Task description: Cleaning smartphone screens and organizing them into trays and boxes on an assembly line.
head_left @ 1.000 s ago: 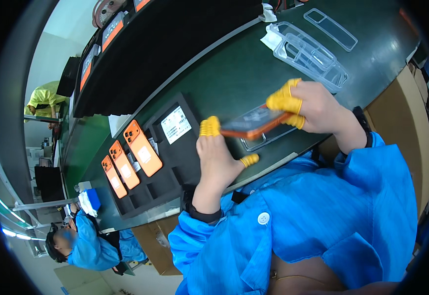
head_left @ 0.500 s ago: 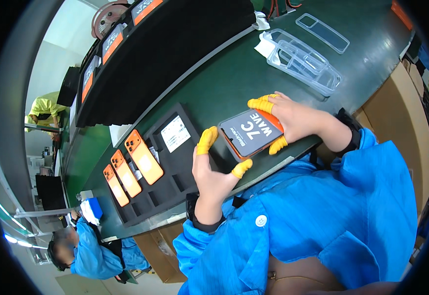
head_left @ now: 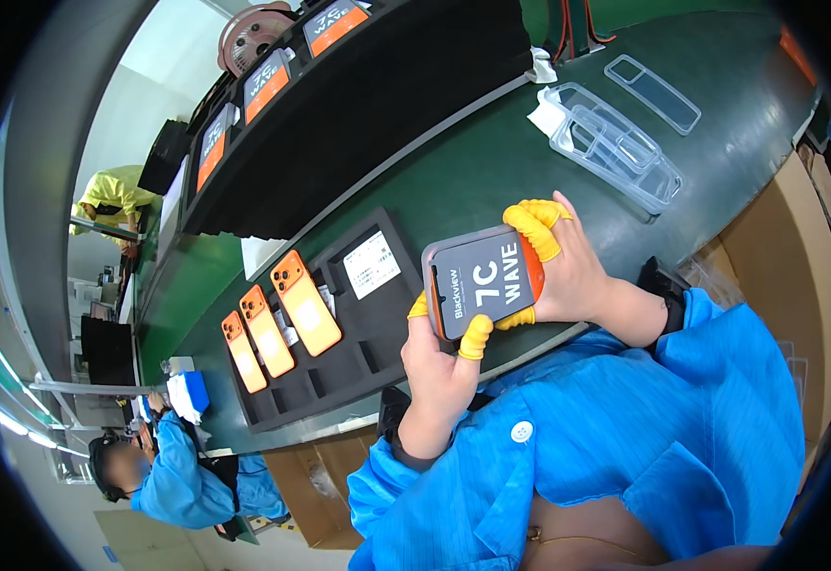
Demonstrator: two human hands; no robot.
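A green counter [head_left: 492, 157] curves across the view. Along its far side runs a shelf [head_left: 368, 124] draped in black. The wearer's blue jacket [head_left: 682, 381] fills much of the lower right, and just beyond its sleeve a brown carton [head_left: 791, 285] stands at the counter's right end. Well off to the left sits a co-worker [head_left: 182, 481] in blue; farther back, a second co-worker [head_left: 116, 190] in yellow bends forward.

On the counter lies a black tray [head_left: 368, 328] with molded compartments. Near the counter's far right, a stack of clear cases [head_left: 615, 147] lies partly over something white.

Both hands are clamped on one phone, gripping it from opposite ends. The right hand [head_left: 573, 271] grips the right end, fingers on the far edge and thumb on the near one; the left hand [head_left: 439, 376] holds the left end, its thumb at the near corner.

That held phone [head_left: 480, 281], grey-faced with an orange band, is above the counter just right of the tray, face toward the wearer. Three orange phones [head_left: 309, 309] rest in the tray's left part, camera side up. A single clear case [head_left: 653, 93] lies beside the stack. A white label [head_left: 373, 265] shows in the tray's far right corner. Yellow cots [head_left: 475, 335] cover several fingertips.
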